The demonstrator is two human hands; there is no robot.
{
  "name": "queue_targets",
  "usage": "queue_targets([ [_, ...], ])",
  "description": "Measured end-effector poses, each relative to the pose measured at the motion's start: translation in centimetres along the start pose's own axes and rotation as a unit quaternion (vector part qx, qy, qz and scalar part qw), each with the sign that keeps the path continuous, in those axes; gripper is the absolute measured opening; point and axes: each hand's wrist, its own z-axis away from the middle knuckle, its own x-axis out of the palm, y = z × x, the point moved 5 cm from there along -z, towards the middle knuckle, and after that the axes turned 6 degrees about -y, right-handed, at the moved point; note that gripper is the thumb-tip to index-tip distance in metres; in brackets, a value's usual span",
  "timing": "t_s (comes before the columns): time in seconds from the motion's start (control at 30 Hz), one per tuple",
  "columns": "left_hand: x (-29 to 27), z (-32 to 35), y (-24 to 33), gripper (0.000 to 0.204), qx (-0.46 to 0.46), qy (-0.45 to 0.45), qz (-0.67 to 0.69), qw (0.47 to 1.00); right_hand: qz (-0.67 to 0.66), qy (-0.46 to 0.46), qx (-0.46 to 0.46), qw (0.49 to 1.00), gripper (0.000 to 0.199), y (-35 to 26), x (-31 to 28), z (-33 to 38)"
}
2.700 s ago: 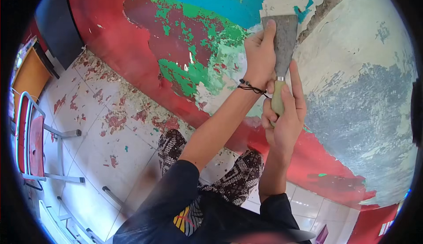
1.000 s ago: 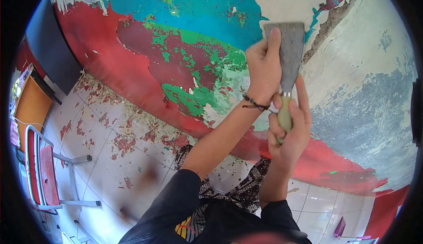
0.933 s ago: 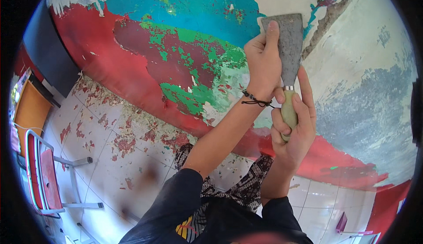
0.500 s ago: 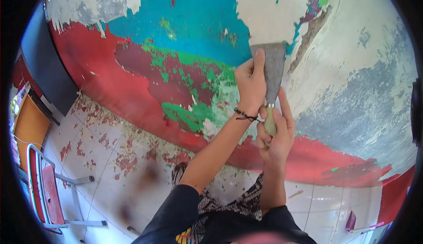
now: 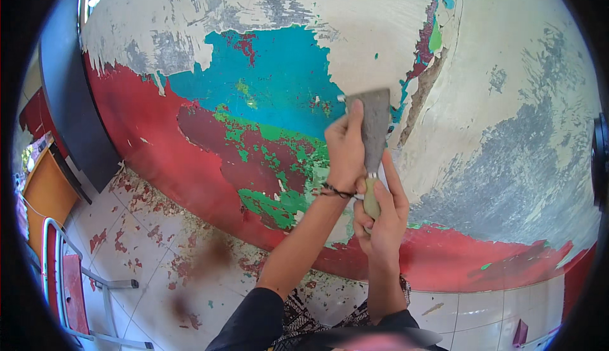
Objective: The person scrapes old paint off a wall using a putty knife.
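Fingers (image 5: 379,194) of the right hand (image 5: 380,218) are wrapping tight around the pale handle of the scraper (image 5: 374,138), index finger stretching up along the handle toward the blade. Fingers of the left hand (image 5: 346,151) are lying flat together, pressing the left side of the metal blade against the wall (image 5: 520,129), thumb behind the blade, not visible. A dark cord bracelet (image 5: 336,191) is sitting on the left wrist.

The scraper is standing about upright, handle down, blade up, its top edge touching the wall right where the teal paint patch (image 5: 279,91) is meeting bare whitish plaster. Blade is grey and smeared.

Left of the hands the wall is showing layers: teal on top, green flecks (image 5: 273,205) below it, dark red (image 5: 209,142) under that, and a bright red band (image 5: 444,256) running along the bottom. Right of the hands the wall is mostly scraped, whitish with grey patches.

Below, the tiled floor (image 5: 146,249) is carrying red paint flakes. At far left an orange board (image 5: 44,199) and a metal chair frame (image 5: 82,287) with red seat are standing well apart from the hands. A dark panel (image 5: 70,110) is leaning on the wall at left. Dark sleeves and patterned trousers are showing at the bottom edge.
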Motion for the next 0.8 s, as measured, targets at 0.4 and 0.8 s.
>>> queue_targets([
  [0.4,-0.9,0.3,-3.2,0.044,0.009,0.016,0.036,0.999,0.019,0.020,0.018,0.999,0.049,0.1,-1.9,1.2],
  [0.8,-0.7,0.0,-3.0,0.046,0.018,0.033,0.053,0.998,-0.013,0.022,0.026,0.999,0.049,-0.2,-0.4,0.7],
])
